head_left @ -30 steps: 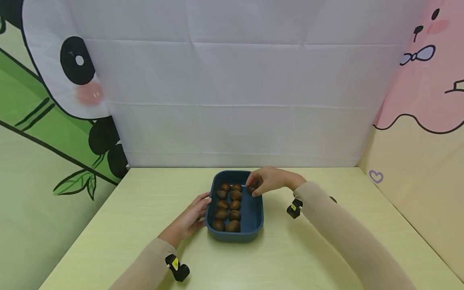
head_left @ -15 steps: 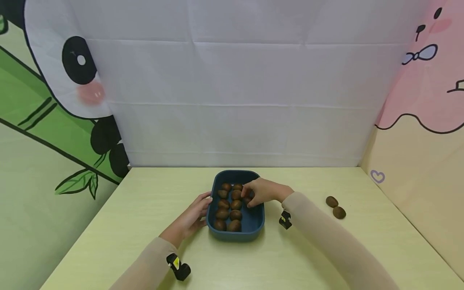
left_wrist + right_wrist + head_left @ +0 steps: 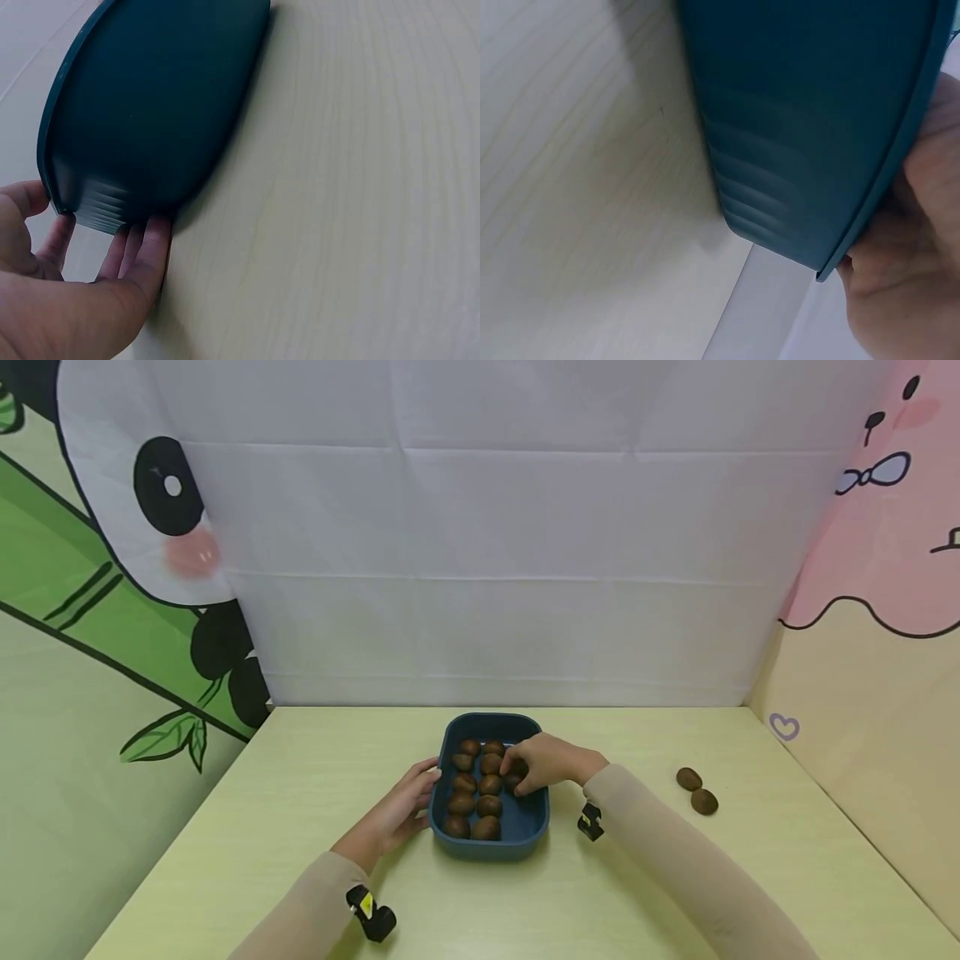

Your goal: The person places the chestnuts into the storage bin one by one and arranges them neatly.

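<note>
A blue rectangular box (image 3: pixel 521 820) stands on the table, with several brown chestnuts (image 3: pixel 486 828) lined up in two columns along its left part. My left hand (image 3: pixel 402 800) rests against the box's left side. In the left wrist view, its fairly straight fingers (image 3: pixel 152 251) touch the outer wall (image 3: pixel 150 112) and rim. Reaching over the right rim, my right hand (image 3: pixel 553 759) pinches a chestnut (image 3: pixel 513 780) low inside the box, beside the second column. The right wrist view shows the box's outer wall (image 3: pixel 795 135), which hides the fingertips and that chestnut.
Two more chestnuts (image 3: pixel 689 778) lie close together on the table (image 3: pixel 615 893), right of the right forearm. A white sheet (image 3: pixel 480 568) hangs behind the table's back edge. Patterned walls flank both sides.
My right hand has lowered the chestnut into the box and shifted it slightly toward the second column. The two chestnuts on the right have come into full view. The left hand stays put.
</note>
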### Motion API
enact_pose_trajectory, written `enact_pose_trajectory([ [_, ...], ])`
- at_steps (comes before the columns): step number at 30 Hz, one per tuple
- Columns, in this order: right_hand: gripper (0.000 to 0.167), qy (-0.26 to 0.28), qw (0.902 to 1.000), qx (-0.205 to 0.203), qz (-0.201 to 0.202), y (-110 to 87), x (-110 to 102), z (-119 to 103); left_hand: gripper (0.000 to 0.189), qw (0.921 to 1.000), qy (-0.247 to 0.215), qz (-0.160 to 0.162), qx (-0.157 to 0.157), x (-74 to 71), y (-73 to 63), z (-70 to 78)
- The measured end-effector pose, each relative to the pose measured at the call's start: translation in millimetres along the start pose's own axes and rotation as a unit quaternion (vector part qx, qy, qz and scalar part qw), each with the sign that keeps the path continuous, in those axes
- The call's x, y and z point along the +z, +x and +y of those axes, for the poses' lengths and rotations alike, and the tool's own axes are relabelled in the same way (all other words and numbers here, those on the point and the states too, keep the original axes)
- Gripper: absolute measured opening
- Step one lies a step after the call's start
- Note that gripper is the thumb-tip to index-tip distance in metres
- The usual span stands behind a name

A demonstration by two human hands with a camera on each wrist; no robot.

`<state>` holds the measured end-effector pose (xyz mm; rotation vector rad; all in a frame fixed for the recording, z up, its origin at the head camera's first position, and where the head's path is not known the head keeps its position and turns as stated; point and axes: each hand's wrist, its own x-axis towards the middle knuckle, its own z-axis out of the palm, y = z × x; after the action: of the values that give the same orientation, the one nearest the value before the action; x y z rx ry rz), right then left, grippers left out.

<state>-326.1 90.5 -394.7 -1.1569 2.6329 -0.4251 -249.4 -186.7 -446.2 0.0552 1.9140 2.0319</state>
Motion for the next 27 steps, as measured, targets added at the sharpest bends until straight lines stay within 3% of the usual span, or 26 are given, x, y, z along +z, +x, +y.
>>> enact_pose_trajectory([
  [6,0.028,0.009,0.9999,-0.005,0.003,0.6,-0.4,0.1,0.056,1.0,0.002,0.0,0.0,-0.1,0.3,0.4],
  [15,0.029,0.079,0.9962,-0.022,0.031,-10.7,-13.8,0.9,0.056,1.0,0.0,0.0,0.0,-0.3,0.8,0.4],
  [21,0.027,0.07,0.9947,-0.028,0.071,-34.0,-30.5,12.7,0.056,1.0,-0.001,0.007,-0.001,-0.3,0.2,0.6],
  [27,0.026,0.072,0.9933,0.024,0.087,-71.3,-43.0,35.9,0.055,1.0,-0.002,0.007,0.0,0.6,-0.5,0.3],
])
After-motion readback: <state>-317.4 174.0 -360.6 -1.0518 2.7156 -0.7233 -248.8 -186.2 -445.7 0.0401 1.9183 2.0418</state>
